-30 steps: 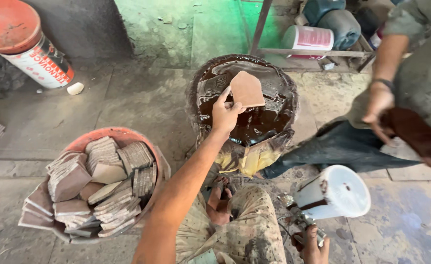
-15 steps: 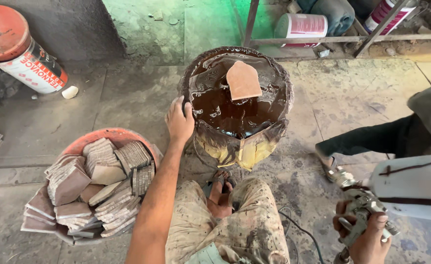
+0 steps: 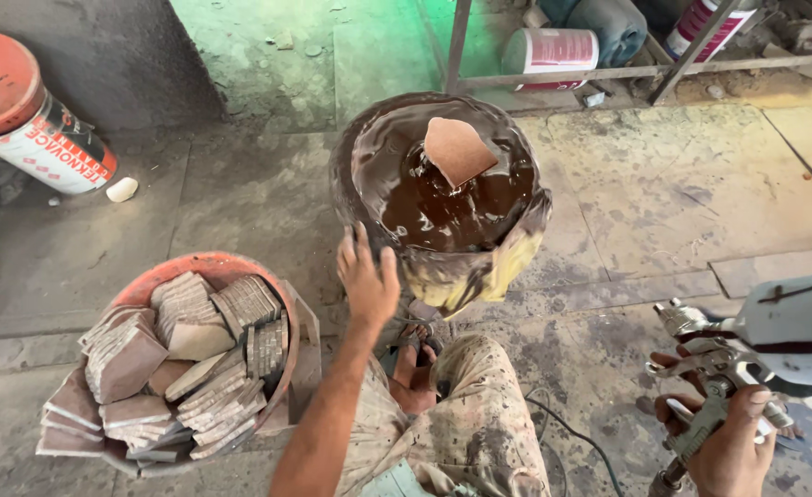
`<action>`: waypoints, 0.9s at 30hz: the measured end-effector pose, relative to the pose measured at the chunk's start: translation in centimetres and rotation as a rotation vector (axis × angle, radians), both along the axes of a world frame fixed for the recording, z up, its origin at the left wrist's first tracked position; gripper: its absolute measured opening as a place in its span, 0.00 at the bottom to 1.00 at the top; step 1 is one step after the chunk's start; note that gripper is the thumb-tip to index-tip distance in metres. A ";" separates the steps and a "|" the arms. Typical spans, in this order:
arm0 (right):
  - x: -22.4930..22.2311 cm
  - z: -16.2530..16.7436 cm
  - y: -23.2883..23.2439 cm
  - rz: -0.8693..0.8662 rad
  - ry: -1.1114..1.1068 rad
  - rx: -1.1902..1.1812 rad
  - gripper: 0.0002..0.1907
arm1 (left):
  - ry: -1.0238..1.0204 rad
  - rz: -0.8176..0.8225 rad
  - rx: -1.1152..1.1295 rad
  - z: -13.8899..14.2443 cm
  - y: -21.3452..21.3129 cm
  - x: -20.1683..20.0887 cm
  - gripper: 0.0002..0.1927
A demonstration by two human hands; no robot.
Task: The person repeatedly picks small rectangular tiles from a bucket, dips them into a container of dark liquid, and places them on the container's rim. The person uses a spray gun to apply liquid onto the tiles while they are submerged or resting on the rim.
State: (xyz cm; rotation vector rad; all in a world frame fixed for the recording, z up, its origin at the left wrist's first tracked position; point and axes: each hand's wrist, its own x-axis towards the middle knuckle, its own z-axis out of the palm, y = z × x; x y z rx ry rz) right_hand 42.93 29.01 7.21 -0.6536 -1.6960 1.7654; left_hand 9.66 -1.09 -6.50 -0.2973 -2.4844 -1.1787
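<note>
While the right hand [image 3: 732, 442] grips it, the spray gun [image 3: 728, 368] points left.

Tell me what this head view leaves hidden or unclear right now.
- Spray gun: nozzle end hidden behind its white cup, which the right edge cuts off.
- Left hand: blurred; contact with the drum unclear.
- Right hand: cut off by the bottom edge.
- Tile basin: lower tiles hidden by upper ones.

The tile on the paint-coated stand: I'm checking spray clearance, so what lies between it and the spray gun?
In the head view, only bare concrete floor lies between the tile and the spray gun in the right hand.
</note>
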 end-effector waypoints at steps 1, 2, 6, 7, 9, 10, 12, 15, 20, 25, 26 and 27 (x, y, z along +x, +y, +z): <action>0.1 -0.1 0.0 -0.001 0.010 -0.008 0.48 | -0.008 -0.005 0.001 -0.3 0.9 1.1 0.40; 0.2 -0.5 0.0 -0.012 -0.011 0.010 0.48 | -0.017 -0.009 0.002 -0.6 1.9 2.3 0.41; 0.6 -3.1 0.7 -0.065 -0.079 -0.088 0.46 | 0.011 -0.075 -0.019 -1.8 5.3 6.6 0.43; 0.4 -3.7 1.0 -0.080 -0.089 -0.151 0.46 | 0.003 -0.147 -0.034 -2.0 5.7 7.5 0.41; 0.3 -4.2 1.4 0.065 0.058 -0.251 0.44 | -0.044 -0.265 -0.040 -2.1 5.5 7.9 0.38; 0.3 -4.2 1.4 0.137 0.130 -0.302 0.44 | -0.085 -0.313 -0.034 -2.1 4.9 7.6 0.37; -0.3 -3.6 1.5 0.098 0.062 -0.202 0.43 | -0.048 -0.281 -0.045 -1.9 3.3 6.1 0.36; -1.6 -2.1 0.9 -0.051 -0.012 -0.028 0.41 | 0.113 -0.076 -0.092 -1.5 0.2 2.6 0.36; -3.4 -0.5 0.4 0.140 0.066 -0.134 0.40 | 0.058 -0.059 -0.038 -2.8 2.0 1.6 0.51; -4.9 -0.4 -0.3 0.055 -0.028 0.029 0.39 | -0.080 -0.233 -0.049 -4.0 7.7 7.2 0.54; -5.2 -0.3 -0.4 0.087 -0.010 0.007 0.39 | -0.113 -0.291 -0.029 -3.9 8.4 8.0 0.54; -5.5 -0.3 -0.7 0.119 0.010 -0.015 0.39 | -0.158 -0.387 -0.003 -3.8 8.8 8.6 0.54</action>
